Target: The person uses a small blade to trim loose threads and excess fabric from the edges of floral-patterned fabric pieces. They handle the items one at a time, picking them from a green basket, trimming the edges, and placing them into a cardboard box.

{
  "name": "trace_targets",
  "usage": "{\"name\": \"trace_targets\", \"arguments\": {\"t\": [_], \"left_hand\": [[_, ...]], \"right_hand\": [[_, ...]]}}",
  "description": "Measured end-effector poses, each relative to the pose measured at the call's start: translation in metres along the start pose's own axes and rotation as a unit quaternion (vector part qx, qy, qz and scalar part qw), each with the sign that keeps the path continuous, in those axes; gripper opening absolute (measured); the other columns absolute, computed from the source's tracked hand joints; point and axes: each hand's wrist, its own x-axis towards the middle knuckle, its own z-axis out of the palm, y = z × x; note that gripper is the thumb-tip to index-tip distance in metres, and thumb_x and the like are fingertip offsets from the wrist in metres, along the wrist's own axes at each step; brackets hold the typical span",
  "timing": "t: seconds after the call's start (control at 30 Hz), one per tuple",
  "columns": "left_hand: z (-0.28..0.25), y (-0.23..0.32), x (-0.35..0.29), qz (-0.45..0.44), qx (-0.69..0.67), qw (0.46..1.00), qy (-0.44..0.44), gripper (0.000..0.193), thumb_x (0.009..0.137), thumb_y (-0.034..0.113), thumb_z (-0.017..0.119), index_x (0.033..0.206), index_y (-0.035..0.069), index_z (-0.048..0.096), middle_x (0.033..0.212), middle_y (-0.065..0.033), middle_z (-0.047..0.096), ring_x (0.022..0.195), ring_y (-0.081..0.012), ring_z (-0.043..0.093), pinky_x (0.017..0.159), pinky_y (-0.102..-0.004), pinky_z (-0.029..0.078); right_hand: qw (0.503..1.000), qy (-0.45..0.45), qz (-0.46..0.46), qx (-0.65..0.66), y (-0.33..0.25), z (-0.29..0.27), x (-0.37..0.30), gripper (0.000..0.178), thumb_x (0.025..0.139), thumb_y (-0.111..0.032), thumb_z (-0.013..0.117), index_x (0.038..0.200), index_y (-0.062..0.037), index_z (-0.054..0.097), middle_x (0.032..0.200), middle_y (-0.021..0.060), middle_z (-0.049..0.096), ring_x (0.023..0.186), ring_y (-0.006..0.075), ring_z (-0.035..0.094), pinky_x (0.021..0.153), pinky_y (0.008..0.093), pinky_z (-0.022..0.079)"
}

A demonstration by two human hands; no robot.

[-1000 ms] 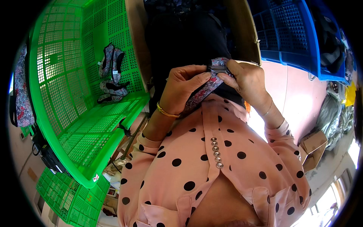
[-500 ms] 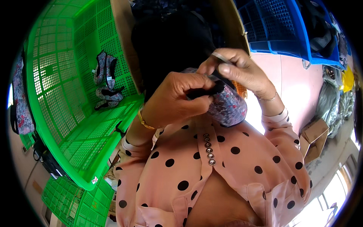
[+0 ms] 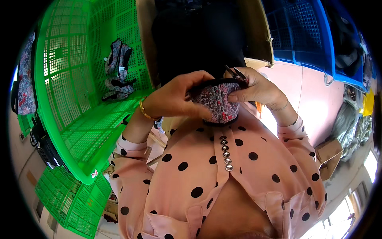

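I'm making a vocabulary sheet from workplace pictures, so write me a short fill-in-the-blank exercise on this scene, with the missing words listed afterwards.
1. The left hand and right hand hold a floral cloth piece with ____ edging.
2. The scissors are in the person's ____ hand.
3. More floral pieces lie in the large basket, whose colour is ____.
4. The pink shirt is patterned with black ____.

Missing words: black; right; green; dots.

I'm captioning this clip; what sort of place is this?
Probably a small sewing workshop: a black-edged floral fabric piece and pointed metal snips being held, beside a large green perforated plastic crate holding similar floral pieces.
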Motion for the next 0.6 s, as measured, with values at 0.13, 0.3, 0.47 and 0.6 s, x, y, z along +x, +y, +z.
{"name": "trace_targets", "arguments": {"t": [0.13,0.3,0.47,0.6], "left_hand": [[0.009,0.003,0.001,0.058,0.204,0.977,-0.019,0.080,0.061,0.021,0.089,0.125,-0.002,0.048,0.106,-0.0055,0.060,0.097,-0.0124,0.056,0.087,-0.0281,0.046],[0.011,0.001,0.008,-0.035,0.027,0.998,-0.055,0.065,0.058,0.012,0.090,0.113,-0.002,0.058,0.102,-0.0033,0.065,0.092,-0.0089,0.059,0.086,-0.0259,0.048],[0.012,0.005,0.009,-0.052,-0.130,0.990,-0.031,0.055,0.061,-0.001,0.084,0.112,-0.001,0.063,0.100,-0.0019,0.068,0.091,-0.0063,0.060,0.085,-0.0249,0.050],[0.006,0.004,0.010,-0.042,-0.113,0.993,0.001,0.047,0.061,-0.005,0.081,0.106,-0.001,0.066,0.096,-0.0015,0.069,0.088,-0.0061,0.061,0.084,-0.0241,0.050]], "right_hand": [[0.999,-0.010,-0.016,-0.037,-0.009,0.008,0.003,0.021,0.076,-0.004,0.077,0.088,-0.0080,0.061,0.082,-0.0005,0.063,0.079,0.0094,0.057,0.071,0.0215,0.044],[0.986,-0.088,-0.044,-0.137,-0.010,-0.005,0.007,0.038,0.073,-0.021,0.084,0.097,-0.0020,0.060,0.085,0.0017,0.063,0.081,0.0074,0.058,0.072,0.0223,0.048],[0.977,-0.100,-0.034,-0.184,-0.023,0.000,0.004,0.055,0.066,-0.034,0.088,0.099,-0.0016,0.059,0.088,0.0071,0.064,0.080,0.0128,0.061,0.072,0.0250,0.048],[0.976,-0.067,-0.046,-0.201,-0.017,0.002,0.003,0.052,0.068,-0.032,0.087,0.098,-0.0011,0.059,0.087,0.0072,0.064,0.079,0.0130,0.060,0.070,0.0261,0.048]]}}
